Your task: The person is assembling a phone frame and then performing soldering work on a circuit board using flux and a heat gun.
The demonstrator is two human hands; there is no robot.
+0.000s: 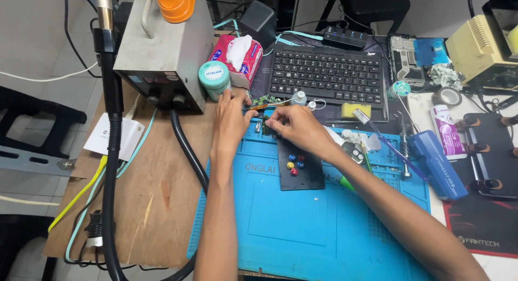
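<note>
Head view, single entry. We log a left hand (231, 119) and a right hand (295, 127) meeting at the far edge of a blue work mat (302, 227). Both sets of fingers are curled and pinched on a small green circuit board (265, 101) that lies right at the mat's far rim, just in front of a black keyboard (326, 73). How firmly each hand grips we cannot tell; the fingertips hide most of the board.

Items beside the hands: a black remote (299, 170) with coloured buttons lies on the mat just under the right wrist, touching neither edge. A small white dropper bottle (299, 97) stands just beyond the right fingertips, with a yellow sponge (356, 109) to its right. A round teal jar (214, 78) and a red tissue pack (237, 53) stand beyond the left hand, close to a grey metal box (162, 49).

Right side: tweezers (404, 146) and a blue tube (437, 165) lie along the mat's right edge, crowding it.

Open room: the near half of the mat is bare, between the two forearms. To the left, a stretch of brown board (151, 200) is open, bounded by a thick black hose (186, 146) along the mat's left edge.
</note>
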